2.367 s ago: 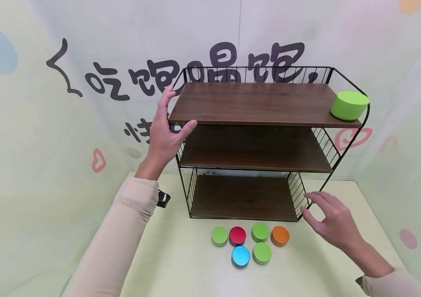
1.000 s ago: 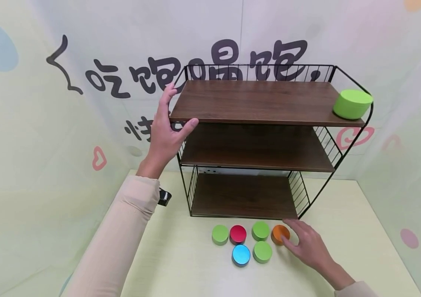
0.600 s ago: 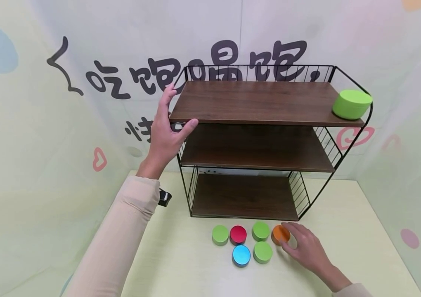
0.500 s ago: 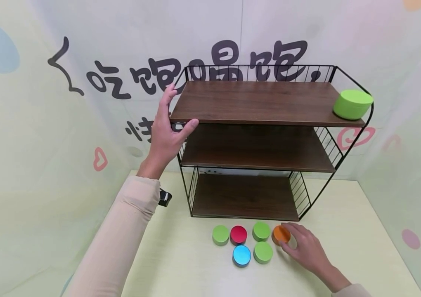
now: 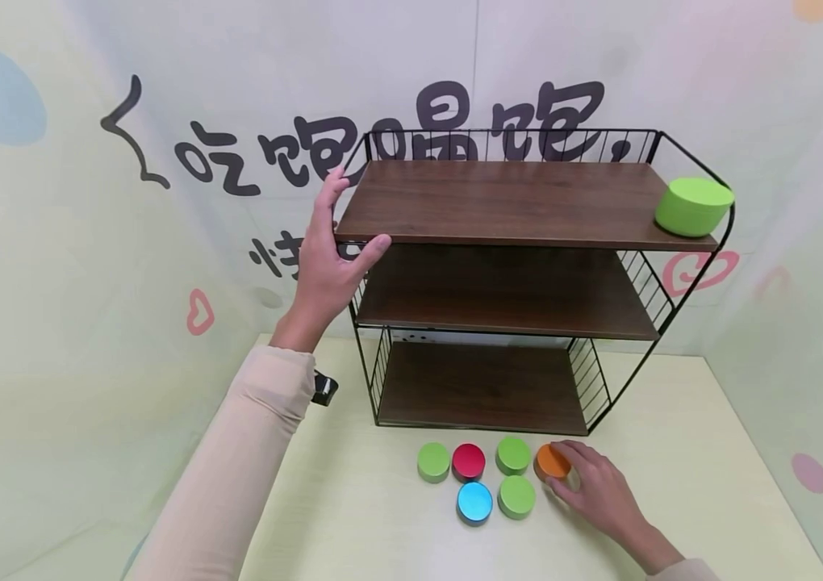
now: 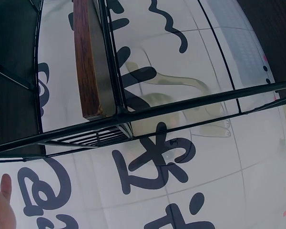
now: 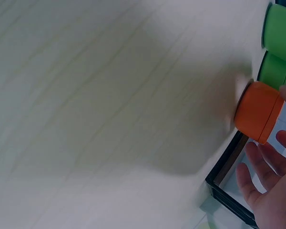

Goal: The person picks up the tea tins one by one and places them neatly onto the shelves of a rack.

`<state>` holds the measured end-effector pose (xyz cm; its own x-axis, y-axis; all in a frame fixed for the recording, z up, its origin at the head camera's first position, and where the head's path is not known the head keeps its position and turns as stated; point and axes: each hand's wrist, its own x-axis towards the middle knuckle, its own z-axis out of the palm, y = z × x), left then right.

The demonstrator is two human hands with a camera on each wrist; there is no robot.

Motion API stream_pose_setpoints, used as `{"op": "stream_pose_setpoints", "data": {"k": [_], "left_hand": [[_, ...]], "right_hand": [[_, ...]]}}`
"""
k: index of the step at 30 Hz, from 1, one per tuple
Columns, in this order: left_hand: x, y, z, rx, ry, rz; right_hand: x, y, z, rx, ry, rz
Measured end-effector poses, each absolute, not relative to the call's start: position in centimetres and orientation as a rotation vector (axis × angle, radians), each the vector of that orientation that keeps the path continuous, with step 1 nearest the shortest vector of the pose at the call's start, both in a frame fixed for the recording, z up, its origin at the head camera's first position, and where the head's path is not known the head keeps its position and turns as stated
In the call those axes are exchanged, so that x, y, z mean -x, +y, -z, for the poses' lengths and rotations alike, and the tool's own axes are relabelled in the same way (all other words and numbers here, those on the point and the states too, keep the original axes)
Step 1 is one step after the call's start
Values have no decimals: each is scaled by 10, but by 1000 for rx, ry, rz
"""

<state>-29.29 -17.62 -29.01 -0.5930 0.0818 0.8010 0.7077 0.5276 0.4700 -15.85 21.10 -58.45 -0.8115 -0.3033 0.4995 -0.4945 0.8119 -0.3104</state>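
Note:
My left hand [image 5: 324, 262] is at the upper left corner of a three-tier shelf rack [image 5: 506, 202] with brown boards and a black wire frame. Its thumb lies across the front edge, and its fingers extend fairly straight along the outer side. In the left wrist view only a small part of this hand [image 6: 1, 205] shows, below the rack frame [image 6: 181, 102]. Down on the table, my right hand [image 5: 603, 492] pinches a round orange tin [image 5: 552, 461] between thumb and fingers. The right wrist view shows the thumb against the lid side of the orange tin [image 7: 257, 109].
Left of the orange tin are three green tins, one of them nearest [image 5: 513, 454], plus a red tin [image 5: 469, 461] and a blue tin [image 5: 474, 502]. A larger green container [image 5: 693, 206] sits on the top shelf's right end. Printed curtains enclose the table.
My right hand came down and left from beside the rack to the orange tin, and its fingers closed in on it. The left hand kept its place at the rack corner.

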Motion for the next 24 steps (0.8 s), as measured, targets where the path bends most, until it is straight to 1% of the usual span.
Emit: {"op": "stream_pose_setpoints", "data": {"k": [11,24], "left_hand": [[294,-175,289,645,-2005,1050],[292,-175,290,633,-2016,1052]], "right_hand": [[160,212,593,-587,-2572,-637],[159,211,593,-592,-2560,-640]]}}
